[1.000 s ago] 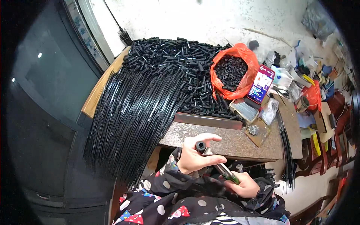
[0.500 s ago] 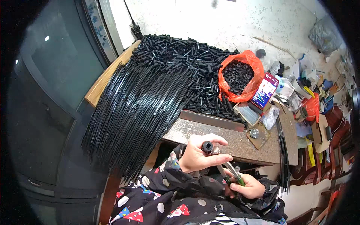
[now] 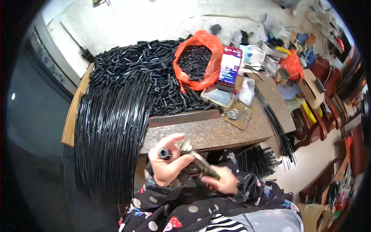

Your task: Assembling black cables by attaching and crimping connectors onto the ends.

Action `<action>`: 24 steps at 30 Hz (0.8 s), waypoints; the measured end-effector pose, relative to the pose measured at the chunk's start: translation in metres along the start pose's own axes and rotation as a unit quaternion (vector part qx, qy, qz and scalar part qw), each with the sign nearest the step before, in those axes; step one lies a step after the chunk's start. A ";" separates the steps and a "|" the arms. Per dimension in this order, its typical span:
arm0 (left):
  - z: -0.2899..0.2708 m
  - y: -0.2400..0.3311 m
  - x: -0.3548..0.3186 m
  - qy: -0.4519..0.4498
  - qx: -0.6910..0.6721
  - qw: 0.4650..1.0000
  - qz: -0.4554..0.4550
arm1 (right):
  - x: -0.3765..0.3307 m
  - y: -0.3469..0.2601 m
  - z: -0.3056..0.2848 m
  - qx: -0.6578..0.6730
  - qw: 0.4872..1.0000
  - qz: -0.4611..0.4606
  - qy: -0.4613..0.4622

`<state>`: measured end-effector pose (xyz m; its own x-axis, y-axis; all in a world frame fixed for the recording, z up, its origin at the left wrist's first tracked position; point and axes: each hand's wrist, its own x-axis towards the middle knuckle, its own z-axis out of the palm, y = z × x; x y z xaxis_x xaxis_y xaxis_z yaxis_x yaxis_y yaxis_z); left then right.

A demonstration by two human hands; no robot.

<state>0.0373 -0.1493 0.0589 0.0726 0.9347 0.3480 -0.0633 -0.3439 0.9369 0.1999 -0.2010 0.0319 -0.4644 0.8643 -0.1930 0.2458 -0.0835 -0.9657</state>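
My left hand (image 3: 165, 164) is curled around a short black tubular part (image 3: 165, 154), its hollow round end facing up. Just right of it, my right hand (image 3: 224, 181) grips a pair of pliers (image 3: 200, 161) by the handles, where a bit of green shows. The pliers' metal jaws point toward my left thumb and fingers; blur hides whether they touch the tubular part. Both hands are in front of the table's (image 3: 174, 135) near edge, above my lap.
Long thin black rods (image 3: 108, 143) overhang the table at left, beside a heap of black tubular parts (image 3: 127, 62). A flat metal bar (image 3: 183, 118) borders the heap. An orange bag (image 3: 212, 69), a phone (image 3: 230, 65), a box of thin pins (image 3: 218, 96) and more rods (image 3: 272, 120) lie rightward.
The view has swung to the right, so the table and piles appear further left. Both hands keep their holds, and the pliers and right hand are now motion-blurred.
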 end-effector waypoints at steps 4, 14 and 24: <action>-0.001 -0.017 0.002 0.010 -0.107 0.994 -0.016 | 0.032 0.030 -0.066 -0.090 0.948 0.011 0.305; 0.004 -0.026 0.011 -0.059 -0.041 0.997 0.006 | 0.085 0.055 -0.110 -0.534 0.765 -0.105 0.345; 0.003 -0.032 0.020 -0.027 -0.032 0.999 -0.027 | 0.101 0.051 -0.110 -0.582 0.715 -0.066 0.382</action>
<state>0.0442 -0.1202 0.0360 0.1318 0.9447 0.3003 -0.1219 -0.2852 0.9507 0.2596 -0.0635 -0.0181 -0.0588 0.8819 0.4677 0.9906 0.1094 -0.0817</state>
